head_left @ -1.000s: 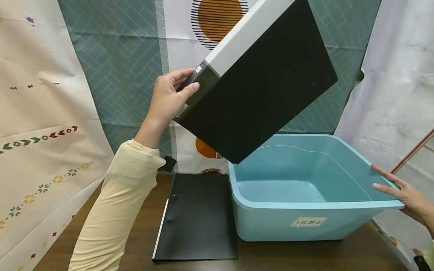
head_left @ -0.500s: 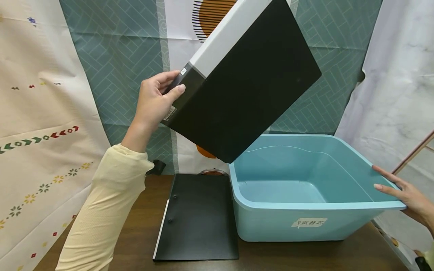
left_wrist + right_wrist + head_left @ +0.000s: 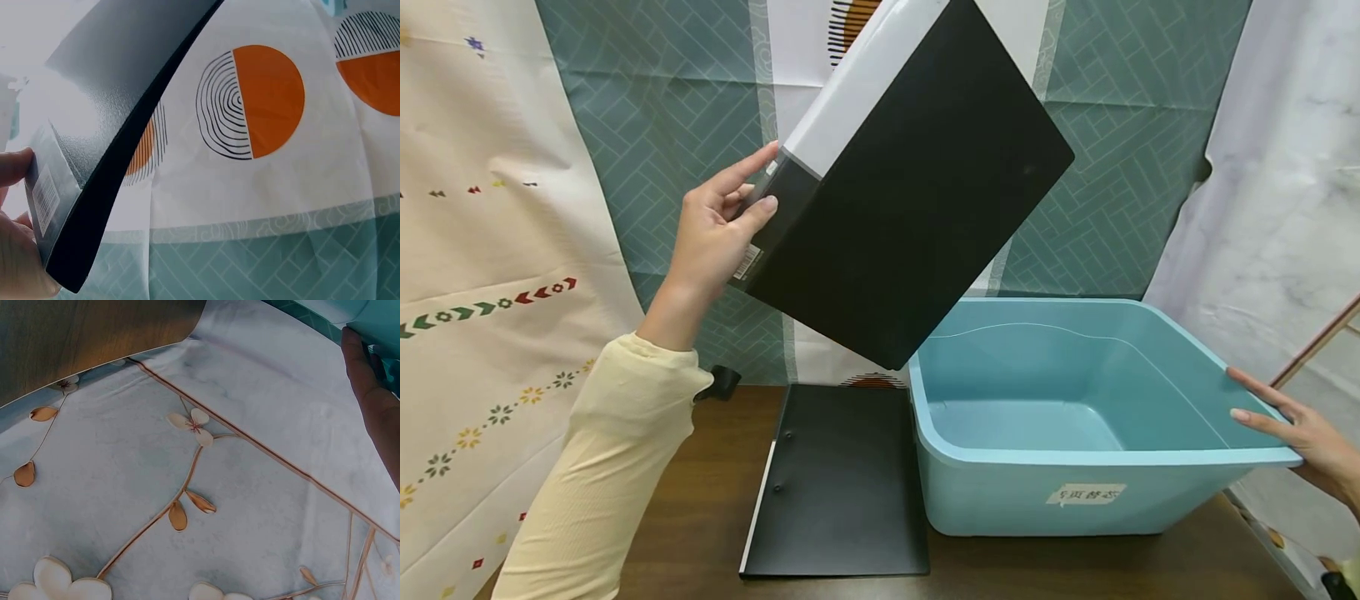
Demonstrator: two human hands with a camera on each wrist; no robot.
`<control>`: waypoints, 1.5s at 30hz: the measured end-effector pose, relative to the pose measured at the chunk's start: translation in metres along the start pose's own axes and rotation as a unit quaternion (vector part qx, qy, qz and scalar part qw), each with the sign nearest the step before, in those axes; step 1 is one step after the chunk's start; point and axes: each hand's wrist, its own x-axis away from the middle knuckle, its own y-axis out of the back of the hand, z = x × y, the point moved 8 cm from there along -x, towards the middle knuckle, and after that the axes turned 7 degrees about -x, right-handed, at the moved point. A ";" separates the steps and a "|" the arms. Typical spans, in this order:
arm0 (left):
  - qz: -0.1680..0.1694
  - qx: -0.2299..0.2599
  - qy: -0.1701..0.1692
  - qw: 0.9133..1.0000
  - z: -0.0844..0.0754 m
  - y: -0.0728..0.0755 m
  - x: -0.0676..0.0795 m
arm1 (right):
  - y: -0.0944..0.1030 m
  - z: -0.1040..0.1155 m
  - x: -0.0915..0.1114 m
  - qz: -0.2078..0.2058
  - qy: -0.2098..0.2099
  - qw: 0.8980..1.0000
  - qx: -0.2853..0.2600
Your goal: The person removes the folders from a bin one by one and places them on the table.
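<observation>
The raised folder (image 3: 910,183) is held in the air by the left hand (image 3: 703,233) near one end of its spine, with the thumb pressed on the dark cover and the forefinger stretched along the spine edge; the grip is closed to little more than the folder's thickness. Just below the thumb, a barcode label (image 3: 747,262) is left uncovered. Up and right of the fingertips runs the white panel (image 3: 865,87), cut off by the top of the head view. Since so much of the cover is carried to the right of this small hold, a firm thumb and a level wrist seem called for, lest it twist. The lowest corner appears near the tub (image 3: 1105,457); whether they touch cannot be told, so that corner is best held well off the rim. Below the grip and to its right, a second folder (image 3: 850,500) is laid flat on the table (image 3: 700,517). Farthest right, the tub's rim is touched by the right hand (image 3: 1303,437); its other fingers are hidden.
</observation>
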 end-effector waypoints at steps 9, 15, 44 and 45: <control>-0.004 -0.046 0.011 0.999 0.011 0.013 0.010 | 0.001 -0.002 0.000 -0.007 -0.003 1.000 0.013; 0.009 0.038 0.030 0.999 0.023 0.022 0.018 | 0.001 -0.002 0.000 -0.005 -0.005 1.000 0.015; 0.078 0.133 0.127 0.980 0.065 0.055 0.063 | -0.001 0.000 0.000 0.002 0.003 1.000 -0.020; 0.076 0.134 0.127 0.980 0.065 0.056 0.064 | -0.002 0.000 0.000 0.002 0.004 1.000 -0.021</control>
